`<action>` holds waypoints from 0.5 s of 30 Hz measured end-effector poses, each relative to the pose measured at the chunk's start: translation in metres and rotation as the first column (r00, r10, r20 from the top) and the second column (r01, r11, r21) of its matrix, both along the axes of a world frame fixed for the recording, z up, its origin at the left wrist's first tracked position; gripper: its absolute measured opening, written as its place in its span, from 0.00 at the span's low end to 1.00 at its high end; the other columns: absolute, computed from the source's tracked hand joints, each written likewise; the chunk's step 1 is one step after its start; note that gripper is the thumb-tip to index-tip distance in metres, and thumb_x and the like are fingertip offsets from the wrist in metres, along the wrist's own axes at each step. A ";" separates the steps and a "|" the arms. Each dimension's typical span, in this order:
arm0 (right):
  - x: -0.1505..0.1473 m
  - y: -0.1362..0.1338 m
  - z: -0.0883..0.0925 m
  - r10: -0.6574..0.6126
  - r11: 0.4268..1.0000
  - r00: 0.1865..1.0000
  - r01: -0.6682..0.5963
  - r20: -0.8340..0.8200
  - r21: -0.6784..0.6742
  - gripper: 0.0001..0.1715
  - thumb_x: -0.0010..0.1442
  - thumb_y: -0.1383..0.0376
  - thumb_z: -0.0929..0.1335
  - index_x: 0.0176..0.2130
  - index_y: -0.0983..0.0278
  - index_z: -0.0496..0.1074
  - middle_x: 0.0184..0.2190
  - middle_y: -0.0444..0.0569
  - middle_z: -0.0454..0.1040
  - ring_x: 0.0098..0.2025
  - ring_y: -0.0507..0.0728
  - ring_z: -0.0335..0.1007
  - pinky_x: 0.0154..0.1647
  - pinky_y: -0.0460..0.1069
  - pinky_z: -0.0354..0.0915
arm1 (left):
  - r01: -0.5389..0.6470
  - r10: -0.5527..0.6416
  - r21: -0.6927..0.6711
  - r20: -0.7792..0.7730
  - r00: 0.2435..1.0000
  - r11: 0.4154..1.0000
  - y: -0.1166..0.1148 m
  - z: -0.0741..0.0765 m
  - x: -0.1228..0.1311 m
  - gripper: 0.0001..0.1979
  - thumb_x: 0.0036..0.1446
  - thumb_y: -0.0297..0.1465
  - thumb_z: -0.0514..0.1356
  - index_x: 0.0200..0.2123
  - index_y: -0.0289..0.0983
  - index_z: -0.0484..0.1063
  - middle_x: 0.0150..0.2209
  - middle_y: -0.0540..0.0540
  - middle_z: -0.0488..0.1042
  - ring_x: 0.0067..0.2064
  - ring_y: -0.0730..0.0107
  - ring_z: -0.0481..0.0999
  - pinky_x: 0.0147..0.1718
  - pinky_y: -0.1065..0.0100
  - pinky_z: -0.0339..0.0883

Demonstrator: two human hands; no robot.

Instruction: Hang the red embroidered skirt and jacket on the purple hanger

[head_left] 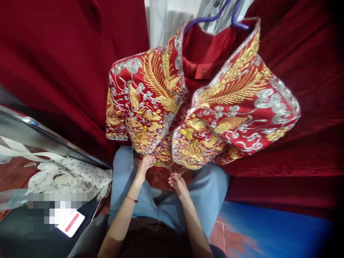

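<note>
A red short-sleeved jacket (196,134) with gold and silver embroidery hangs open at the front before me, on a purple hanger (206,19). My left hand (146,164) is at the lower edge of its left-side front panel, fingers closed on the hem. Just below the other panel's hem is my right hand (176,182), its fingers curled together. Whatever those fingers may hold is too small to make out. The two hands are apart, above my knees. Inside the collar a red label (203,71) shows.
Dark red curtains (301,107) hang on both sides. To the left are a metal-edged surface (53,134), a white dotted cloth (70,175) and a white card or screen (72,223) on a black surface. A blue panel (276,225) lies at lower right.
</note>
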State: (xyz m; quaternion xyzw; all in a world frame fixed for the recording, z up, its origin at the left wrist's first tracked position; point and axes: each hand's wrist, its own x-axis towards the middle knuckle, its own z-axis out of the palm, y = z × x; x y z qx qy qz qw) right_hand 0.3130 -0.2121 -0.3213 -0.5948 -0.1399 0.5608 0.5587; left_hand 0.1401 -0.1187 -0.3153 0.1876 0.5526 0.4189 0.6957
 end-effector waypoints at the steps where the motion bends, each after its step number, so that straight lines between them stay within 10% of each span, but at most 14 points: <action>1: 0.001 -0.002 -0.010 -0.038 0.999 0.999 0.037 -0.029 -0.022 0.27 0.38 0.49 0.78 0.29 0.63 0.69 0.19 0.44 0.73 0.19 0.52 0.68 0.19 0.44 0.58 | -0.010 0.012 -0.072 0.027 1.000 0.997 -0.002 -0.019 -0.001 0.13 0.60 0.39 0.60 0.33 0.35 0.76 0.40 0.35 0.79 0.49 0.52 0.78 0.49 0.57 0.69; 4: 0.006 0.010 -0.022 -0.169 0.985 0.978 0.166 -0.120 -0.036 0.29 0.36 0.52 0.78 0.33 0.60 0.68 0.29 0.45 0.79 0.30 0.55 0.77 0.29 0.47 0.68 | -0.124 0.133 -0.124 0.060 0.989 0.984 0.007 -0.046 -0.007 0.08 0.64 0.33 0.56 0.37 0.37 0.74 0.43 0.40 0.79 0.50 0.64 0.78 0.50 0.66 0.69; 8: 0.001 0.035 -0.024 -0.273 0.960 0.941 0.280 -0.200 0.005 0.28 0.37 0.55 0.79 0.36 0.59 0.68 0.37 0.45 0.80 0.41 0.57 0.78 0.41 0.51 0.72 | -0.222 0.230 -0.074 0.120 0.966 0.972 0.025 -0.045 -0.008 0.04 0.63 0.27 0.57 0.39 0.40 0.72 0.45 0.49 0.79 0.50 0.77 0.76 0.50 0.78 0.66; 15: -0.037 0.034 -0.022 -0.342 0.921 0.918 0.370 -0.201 0.125 0.28 0.42 0.60 0.79 0.42 0.61 0.71 0.36 0.43 0.78 0.37 0.53 0.74 0.45 0.49 0.71 | -0.046 0.059 -0.058 0.263 0.963 0.997 0.003 -0.044 0.002 0.09 0.51 0.21 0.68 0.38 0.32 0.77 0.42 0.41 0.81 0.45 0.64 0.79 0.47 0.68 0.71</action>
